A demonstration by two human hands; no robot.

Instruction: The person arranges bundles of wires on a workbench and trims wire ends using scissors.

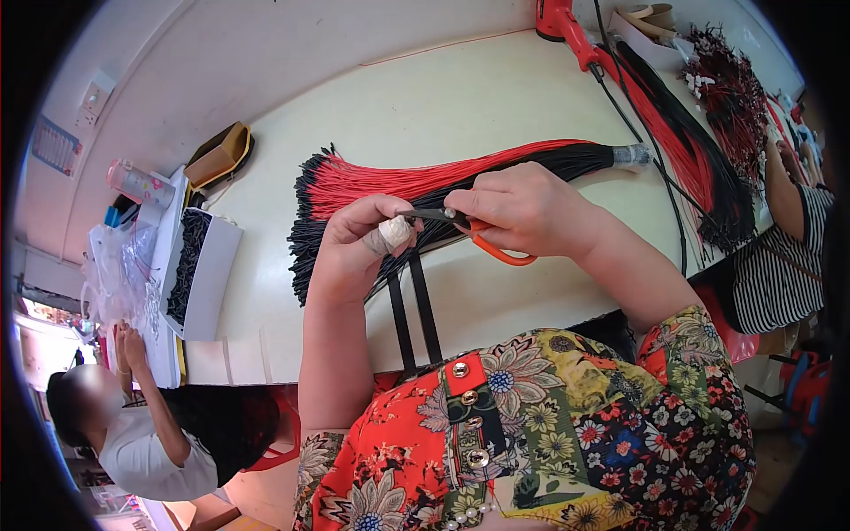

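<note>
My right hand point(536, 212) is closed around a pair of scissors point(505, 252) with orange handles. Its dark blades point left and reach the fingertips of my left hand point(359, 239). That hand is curled, with white tape point(392, 235) wrapped round one finger; whatever its fingers pinch is too small to make out. Under and behind both hands lies a long bundle of red and black wires point(443, 177), fanned out at the left and bound with clear wrap point(631, 157) at the right. Two black straps point(425, 310) run from below my left hand to the table's front edge.
A white box of black parts point(208, 274) and a yellow-and-black tray point(221, 155) stand left. At right are a red heat gun point(567, 35), its cord, and more wire bundles point(699, 159). Co-workers sit at the left point(159, 434) and right point(784, 265).
</note>
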